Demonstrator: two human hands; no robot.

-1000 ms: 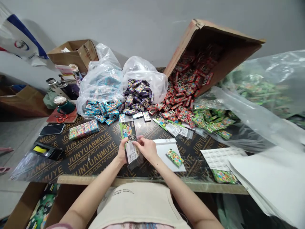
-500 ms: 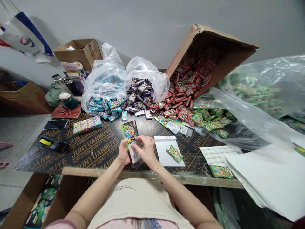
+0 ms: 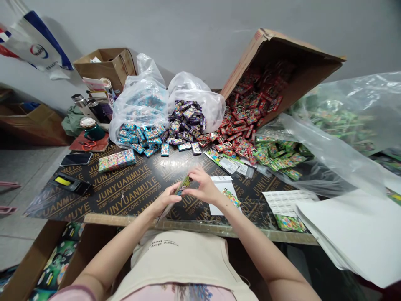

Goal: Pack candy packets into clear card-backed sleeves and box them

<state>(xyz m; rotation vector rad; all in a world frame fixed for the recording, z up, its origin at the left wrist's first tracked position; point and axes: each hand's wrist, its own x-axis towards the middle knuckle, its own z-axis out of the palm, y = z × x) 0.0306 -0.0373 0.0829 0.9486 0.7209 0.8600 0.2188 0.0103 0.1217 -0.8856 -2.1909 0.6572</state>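
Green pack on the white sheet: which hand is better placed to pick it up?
The right hand, most likely: its wrist is near the green pack, while the left hand is farther off, gripping the thin packet. The right hand is also at that packet's upper end, so must leave it first.

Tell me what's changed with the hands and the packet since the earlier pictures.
The packet has turned from showing its printed face to nearly edge-on. The right hand has moved from its lower part to its far end; the left hand still holds it. Unchanged: the phone, scissors and green packet on the white card.
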